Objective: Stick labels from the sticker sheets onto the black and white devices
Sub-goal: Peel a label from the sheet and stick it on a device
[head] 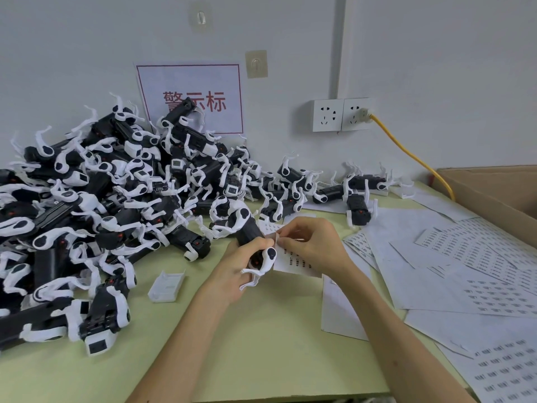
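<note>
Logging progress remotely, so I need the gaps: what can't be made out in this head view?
Head view only:
- Any label: hidden where the right hand pinches the small sheet.
- Held device: its body covered by the left hand.
- Print on sticker sheets: too small, blurred.
- Device pile: cut by left edge.
- Cardboard box inside: cut by right edge.

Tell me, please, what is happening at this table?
A person is sticking labels. The left hand grips one black and white device, and the right hand pinches a small sticker sheet beside it. A big pile of devices lies on the left; more sticker sheets lie on the table at the right.
</note>
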